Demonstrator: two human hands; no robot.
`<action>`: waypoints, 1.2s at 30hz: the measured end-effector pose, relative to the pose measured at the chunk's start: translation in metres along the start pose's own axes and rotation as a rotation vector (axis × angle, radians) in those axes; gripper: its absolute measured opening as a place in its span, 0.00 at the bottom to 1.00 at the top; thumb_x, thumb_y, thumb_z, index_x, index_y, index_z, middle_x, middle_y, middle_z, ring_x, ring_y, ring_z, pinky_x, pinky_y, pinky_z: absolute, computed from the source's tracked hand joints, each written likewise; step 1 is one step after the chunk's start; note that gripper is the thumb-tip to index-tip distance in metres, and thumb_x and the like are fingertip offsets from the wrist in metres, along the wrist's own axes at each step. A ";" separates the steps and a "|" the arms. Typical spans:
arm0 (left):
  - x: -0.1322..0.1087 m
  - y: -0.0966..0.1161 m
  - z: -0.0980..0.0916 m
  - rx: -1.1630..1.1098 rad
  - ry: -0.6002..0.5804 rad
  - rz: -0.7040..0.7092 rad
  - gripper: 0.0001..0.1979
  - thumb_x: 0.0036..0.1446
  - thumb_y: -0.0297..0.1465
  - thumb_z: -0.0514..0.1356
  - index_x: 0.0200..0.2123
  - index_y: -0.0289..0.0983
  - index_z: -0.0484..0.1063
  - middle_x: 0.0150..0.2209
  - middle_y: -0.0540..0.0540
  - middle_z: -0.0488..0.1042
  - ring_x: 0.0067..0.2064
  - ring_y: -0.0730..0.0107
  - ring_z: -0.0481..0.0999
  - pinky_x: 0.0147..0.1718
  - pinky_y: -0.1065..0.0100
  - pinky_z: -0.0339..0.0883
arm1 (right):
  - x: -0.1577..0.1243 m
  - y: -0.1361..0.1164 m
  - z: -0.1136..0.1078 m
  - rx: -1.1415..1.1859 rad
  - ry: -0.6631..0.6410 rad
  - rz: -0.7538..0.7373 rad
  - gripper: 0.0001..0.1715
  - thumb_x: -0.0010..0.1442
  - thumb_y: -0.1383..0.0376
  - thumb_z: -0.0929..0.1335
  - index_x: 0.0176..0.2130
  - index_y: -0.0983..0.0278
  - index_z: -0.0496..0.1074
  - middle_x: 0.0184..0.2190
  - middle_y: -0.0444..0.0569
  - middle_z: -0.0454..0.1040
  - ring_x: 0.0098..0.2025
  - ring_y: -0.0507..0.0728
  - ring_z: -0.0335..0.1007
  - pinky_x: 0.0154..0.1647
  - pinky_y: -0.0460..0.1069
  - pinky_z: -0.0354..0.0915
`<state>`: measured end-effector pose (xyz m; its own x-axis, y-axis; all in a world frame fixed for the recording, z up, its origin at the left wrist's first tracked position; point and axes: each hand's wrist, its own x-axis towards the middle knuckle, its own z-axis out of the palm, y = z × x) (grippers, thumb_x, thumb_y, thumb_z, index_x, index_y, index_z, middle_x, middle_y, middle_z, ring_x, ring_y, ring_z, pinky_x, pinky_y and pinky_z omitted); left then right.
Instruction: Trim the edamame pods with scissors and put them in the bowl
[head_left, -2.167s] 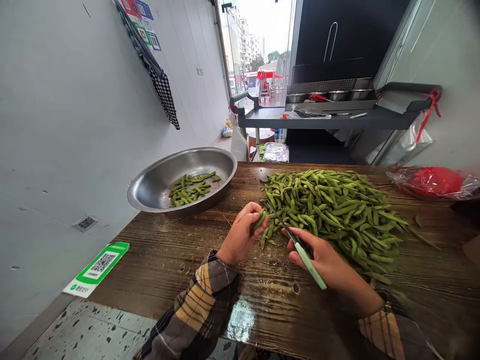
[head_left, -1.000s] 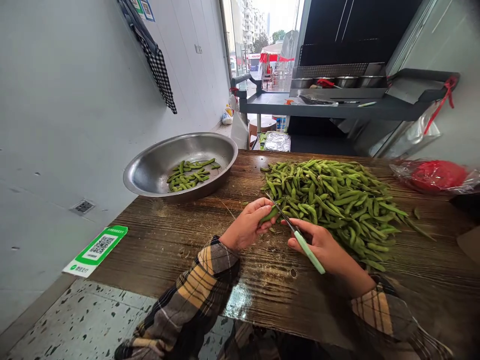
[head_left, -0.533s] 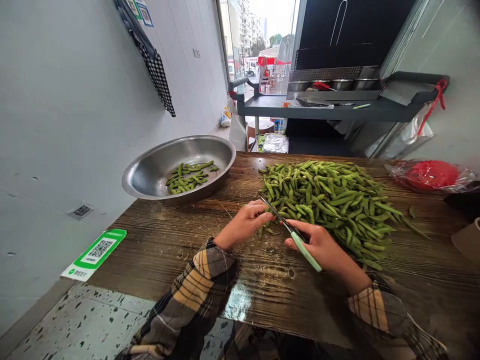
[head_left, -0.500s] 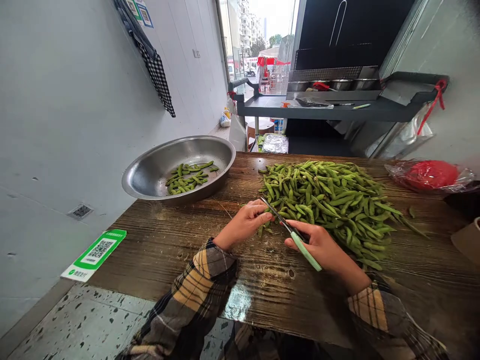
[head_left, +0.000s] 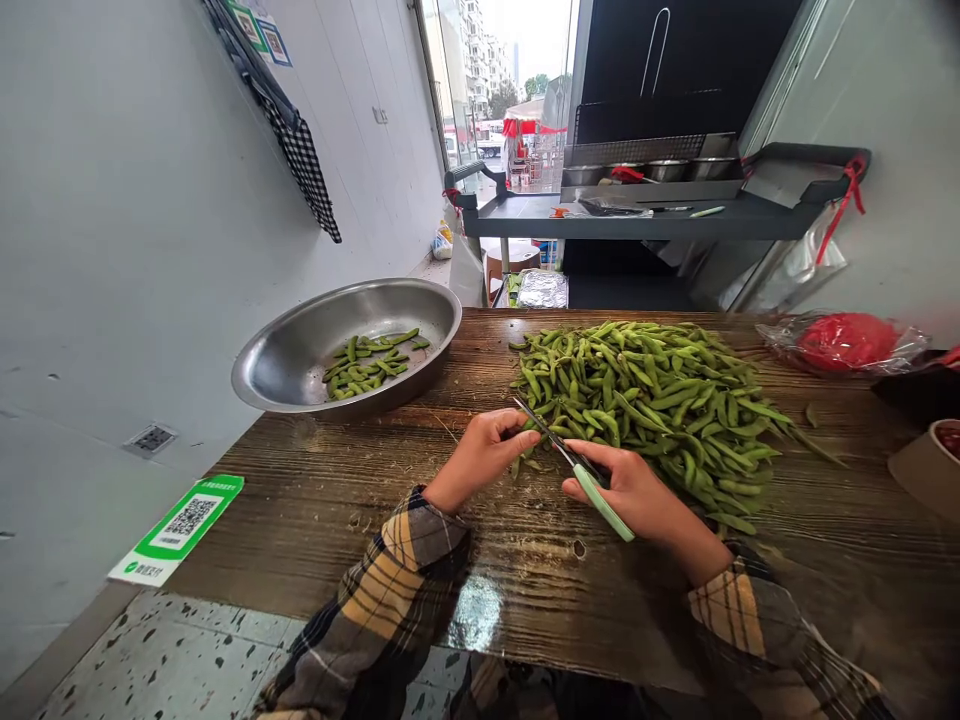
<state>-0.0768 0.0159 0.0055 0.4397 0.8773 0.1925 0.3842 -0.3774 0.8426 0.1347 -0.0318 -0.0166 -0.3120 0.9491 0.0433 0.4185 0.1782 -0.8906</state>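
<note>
A big heap of green soybean pods (head_left: 660, 400) lies on the dark wooden table (head_left: 337, 500). My left hand (head_left: 484, 455) is closed in a pinch on one pod at the heap's near left edge. My right hand (head_left: 637, 490) grips scissors with pale green handles (head_left: 592, 485); their blades point up-left and reach my left fingertips. A wide steel basin (head_left: 300, 350) at the table's far left corner holds several trimmed pods (head_left: 367, 360). Both sleeves are plaid.
A red item in a clear plastic bag (head_left: 847, 340) lies at the far right. A brown cup's rim (head_left: 930, 460) shows at the right edge. Behind the table stands a dark cart (head_left: 645, 215) with steel bowls. A white wall runs along the left.
My left hand has shifted slightly and stays pinched at the scissor tips; the pod seen in it earlier is now mostly hidden by my fingers. The camera has drifted a little.
</note>
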 end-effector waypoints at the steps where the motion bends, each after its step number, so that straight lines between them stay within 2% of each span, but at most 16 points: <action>1: 0.000 0.000 0.001 -0.022 -0.019 -0.006 0.15 0.58 0.38 0.57 0.26 0.32 0.71 0.24 0.51 0.66 0.29 0.73 0.63 0.30 0.71 0.56 | 0.000 0.000 0.000 -0.007 0.001 0.000 0.32 0.54 0.57 0.72 0.56 0.68 0.72 0.52 0.55 0.76 0.52 0.64 0.72 0.55 0.57 0.65; 4: -0.001 0.001 0.002 -0.058 -0.043 -0.003 0.13 0.58 0.36 0.58 0.28 0.32 0.72 0.25 0.50 0.68 0.30 0.72 0.64 0.31 0.71 0.58 | -0.001 -0.001 0.000 -0.034 0.016 0.004 0.35 0.53 0.57 0.72 0.56 0.69 0.71 0.53 0.56 0.75 0.52 0.64 0.72 0.54 0.57 0.65; 7: -0.001 0.000 0.002 -0.054 -0.026 0.032 0.12 0.57 0.35 0.58 0.28 0.33 0.74 0.27 0.49 0.69 0.32 0.71 0.66 0.33 0.70 0.59 | -0.001 -0.002 0.000 -0.033 0.011 -0.002 0.33 0.53 0.57 0.72 0.55 0.69 0.72 0.52 0.56 0.76 0.51 0.65 0.72 0.54 0.57 0.65; 11: 0.001 -0.001 0.001 -0.047 0.004 0.082 0.10 0.55 0.34 0.61 0.26 0.34 0.75 0.29 0.47 0.69 0.35 0.69 0.67 0.35 0.69 0.60 | 0.000 -0.002 -0.001 -0.009 -0.031 -0.003 0.30 0.55 0.57 0.71 0.54 0.68 0.74 0.50 0.54 0.78 0.50 0.65 0.74 0.52 0.56 0.66; 15: 0.002 -0.002 -0.001 -0.086 -0.004 0.053 0.11 0.53 0.33 0.63 0.22 0.34 0.73 0.28 0.47 0.69 0.33 0.70 0.66 0.34 0.70 0.60 | 0.001 -0.001 -0.001 0.002 -0.041 0.004 0.29 0.55 0.56 0.71 0.53 0.67 0.74 0.48 0.54 0.78 0.48 0.64 0.74 0.51 0.55 0.66; 18: 0.002 -0.005 0.000 -0.241 0.032 -0.064 0.11 0.53 0.36 0.64 0.25 0.33 0.72 0.25 0.49 0.68 0.29 0.74 0.65 0.29 0.72 0.59 | 0.002 0.002 0.000 0.038 0.008 0.020 0.30 0.55 0.55 0.71 0.53 0.67 0.74 0.47 0.53 0.79 0.46 0.64 0.75 0.48 0.54 0.67; 21: 0.002 -0.008 0.003 -0.531 0.092 -0.225 0.13 0.52 0.39 0.64 0.31 0.34 0.70 0.23 0.52 0.66 0.23 0.78 0.62 0.22 0.74 0.57 | 0.003 0.005 0.000 0.070 0.077 0.042 0.31 0.56 0.53 0.70 0.54 0.68 0.74 0.43 0.52 0.80 0.42 0.62 0.75 0.44 0.53 0.69; 23: 0.002 -0.009 0.004 -0.698 0.135 -0.277 0.15 0.51 0.39 0.66 0.31 0.34 0.68 0.23 0.53 0.67 0.21 0.80 0.63 0.19 0.75 0.57 | 0.003 0.006 0.000 0.077 0.110 0.049 0.32 0.56 0.52 0.70 0.53 0.68 0.74 0.40 0.52 0.80 0.42 0.62 0.75 0.42 0.53 0.69; 27: 0.003 -0.008 0.005 -0.903 0.213 -0.306 0.17 0.48 0.37 0.68 0.32 0.35 0.65 0.24 0.52 0.71 0.21 0.80 0.66 0.19 0.76 0.61 | 0.003 0.006 0.002 0.057 0.140 0.049 0.32 0.52 0.53 0.71 0.53 0.66 0.75 0.37 0.51 0.80 0.40 0.61 0.74 0.41 0.52 0.69; 31: 0.003 -0.007 0.003 -1.018 0.272 -0.292 0.16 0.49 0.34 0.67 0.34 0.35 0.64 0.27 0.50 0.74 0.24 0.78 0.71 0.23 0.76 0.66 | 0.001 0.004 0.004 0.039 0.113 0.048 0.34 0.52 0.54 0.71 0.55 0.65 0.72 0.33 0.49 0.79 0.36 0.58 0.74 0.39 0.51 0.68; 36: 0.001 -0.006 0.009 -1.025 0.252 -0.256 0.15 0.51 0.34 0.66 0.34 0.36 0.62 0.29 0.48 0.76 0.26 0.77 0.73 0.26 0.75 0.68 | -0.001 0.003 0.007 0.033 0.047 0.048 0.33 0.53 0.54 0.71 0.56 0.65 0.71 0.33 0.47 0.78 0.34 0.57 0.72 0.39 0.50 0.68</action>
<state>-0.0713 0.0167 -0.0034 0.2190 0.9745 -0.0497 -0.4710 0.1502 0.8692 0.1305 -0.0335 -0.0226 -0.2514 0.9677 0.0206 0.4030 0.1240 -0.9068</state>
